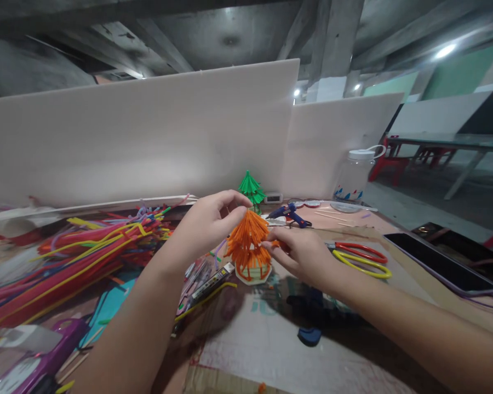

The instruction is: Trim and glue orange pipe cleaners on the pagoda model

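A small orange pavilion model (250,235), built of fuzzy pipe cleaners with a two-tier roof, stands upright on a pale octagonal base (252,280). My left hand (213,221) reaches over from the left, thumb and fingers closed at the roof's peak. At the roof's right edge, my right hand (302,253) pinches an orange pipe-cleaner piece (273,243), mostly hidden by the fingertips. Just behind the pavilion rises a green pipe-cleaner tree (250,186). A blue glue gun (290,214) lies behind my right hand.
Bundled colourful pipe cleaners (86,257) cover the left side. Red and yellow handled tools (361,257), a phone (441,262) and a clear bottle (349,178) are at right. A purple device (45,350) lies front left, a dark blue piece (309,336) in front. White boards (148,142) stand behind.
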The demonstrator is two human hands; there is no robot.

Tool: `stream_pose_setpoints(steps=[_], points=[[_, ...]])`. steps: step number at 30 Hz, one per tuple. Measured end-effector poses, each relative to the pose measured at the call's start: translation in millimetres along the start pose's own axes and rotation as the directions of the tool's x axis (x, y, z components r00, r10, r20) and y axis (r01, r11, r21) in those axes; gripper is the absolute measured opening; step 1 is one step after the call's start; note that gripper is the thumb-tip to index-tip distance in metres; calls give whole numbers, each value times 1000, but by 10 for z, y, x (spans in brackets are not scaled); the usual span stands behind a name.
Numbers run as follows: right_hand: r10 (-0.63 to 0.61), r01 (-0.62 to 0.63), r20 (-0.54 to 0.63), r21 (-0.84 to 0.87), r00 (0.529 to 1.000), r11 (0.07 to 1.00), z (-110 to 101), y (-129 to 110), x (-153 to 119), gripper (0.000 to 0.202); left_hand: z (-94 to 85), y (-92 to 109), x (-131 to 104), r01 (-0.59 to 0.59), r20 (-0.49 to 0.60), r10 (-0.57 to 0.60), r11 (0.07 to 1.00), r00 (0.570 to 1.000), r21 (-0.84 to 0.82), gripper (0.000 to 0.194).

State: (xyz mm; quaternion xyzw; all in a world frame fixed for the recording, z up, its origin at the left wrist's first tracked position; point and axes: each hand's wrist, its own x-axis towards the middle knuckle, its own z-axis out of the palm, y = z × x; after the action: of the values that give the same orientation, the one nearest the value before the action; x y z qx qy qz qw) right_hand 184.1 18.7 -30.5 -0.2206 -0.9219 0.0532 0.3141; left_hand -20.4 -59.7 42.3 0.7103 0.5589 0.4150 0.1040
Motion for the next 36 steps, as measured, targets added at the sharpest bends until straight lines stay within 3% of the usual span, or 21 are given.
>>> stream_pose_setpoints(steps=[3,6,12,36], points=[[-101,101,-21,-8,995,995,62,38,-66,24,7,32,-7,11,8,-12,1000,1000,26,20],[-271,256,-90,-146,959,956,220,106,-157,24,7,62,-18,11,12,-12,999,1000,31,19],[-372,319,-246,-231,895,919,398,123,-130,22,-16,87,-39,4,23,-5,999,1000,49,20],[-334,257,-133,-403,933,878,422,-82,17,19,-101,95,-75,-51,30,48,993,998,103,21]])
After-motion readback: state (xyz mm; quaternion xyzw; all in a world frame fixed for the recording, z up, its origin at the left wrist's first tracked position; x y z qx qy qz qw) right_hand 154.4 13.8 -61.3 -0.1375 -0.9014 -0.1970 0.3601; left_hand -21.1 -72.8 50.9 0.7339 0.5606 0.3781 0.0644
